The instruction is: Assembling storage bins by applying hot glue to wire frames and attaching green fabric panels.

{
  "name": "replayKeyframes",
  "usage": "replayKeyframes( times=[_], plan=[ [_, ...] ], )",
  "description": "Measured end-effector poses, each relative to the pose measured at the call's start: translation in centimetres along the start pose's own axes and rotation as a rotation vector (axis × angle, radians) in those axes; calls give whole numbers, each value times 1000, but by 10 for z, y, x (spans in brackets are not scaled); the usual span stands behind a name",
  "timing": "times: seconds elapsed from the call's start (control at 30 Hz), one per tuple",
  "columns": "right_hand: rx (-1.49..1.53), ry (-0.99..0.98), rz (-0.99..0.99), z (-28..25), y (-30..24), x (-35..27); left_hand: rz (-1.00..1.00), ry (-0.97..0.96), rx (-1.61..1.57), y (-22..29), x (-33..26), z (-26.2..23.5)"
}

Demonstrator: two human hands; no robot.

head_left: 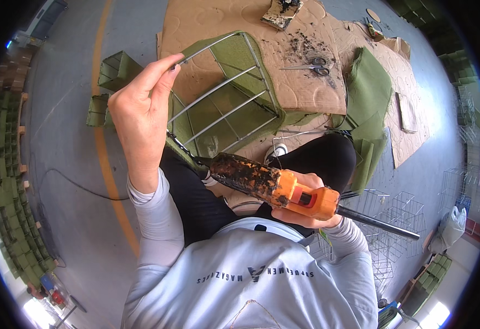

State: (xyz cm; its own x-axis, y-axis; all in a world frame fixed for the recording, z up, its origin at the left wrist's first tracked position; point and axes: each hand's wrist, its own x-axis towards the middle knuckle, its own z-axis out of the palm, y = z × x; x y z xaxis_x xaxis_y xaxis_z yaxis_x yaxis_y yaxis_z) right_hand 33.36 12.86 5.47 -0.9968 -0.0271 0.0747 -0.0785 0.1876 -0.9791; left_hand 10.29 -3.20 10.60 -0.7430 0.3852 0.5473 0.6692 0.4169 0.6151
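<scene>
A box-shaped wire frame (230, 81) lined with green woven fabric (199, 48) rests tilted over my lap, its metal bars facing up. My left hand (140, 107) pinches its upper left edge between thumb and fingers. Wrapped round an orange hot glue gun (251, 176) is my right hand (297, 217). Dark residue coats the gun's front half, and a black glue stick (380, 222) sticks out of its back end. The nozzle points left, at the frame's lower left edge, where a dark line runs along the fabric. Whether the tip touches is too small to tell.
Cardboard (311, 98) covers the floor ahead, bearing scissors (319, 67), black crumbs and a smeared block (281, 13). Green fabric (367, 90) lies to the right, above bare wire frames (396, 216). Small green boxes (118, 71) stand at left; stacked green boxes (4, 181) line the far left.
</scene>
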Motion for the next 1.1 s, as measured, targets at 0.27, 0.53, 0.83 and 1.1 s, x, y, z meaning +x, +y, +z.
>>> replayKeyframes(
  times=[0.27, 0.53, 0.83, 1.1],
  plan=[
    [-60, -17, 56, -3, -4, -14, -1, -9, -7, 2, -1, 0],
    [-71, -3, 197, -5, -7, -21, 13, -15, -6, 5, 0, 1],
    [-90, 60, 188, -7, -13, -23, 35, -3, -28, 1, -2, -1],
    [-83, 117, 152, -10, -7, -35, 12, -8, -22, -1, -1, -1]
  ],
)
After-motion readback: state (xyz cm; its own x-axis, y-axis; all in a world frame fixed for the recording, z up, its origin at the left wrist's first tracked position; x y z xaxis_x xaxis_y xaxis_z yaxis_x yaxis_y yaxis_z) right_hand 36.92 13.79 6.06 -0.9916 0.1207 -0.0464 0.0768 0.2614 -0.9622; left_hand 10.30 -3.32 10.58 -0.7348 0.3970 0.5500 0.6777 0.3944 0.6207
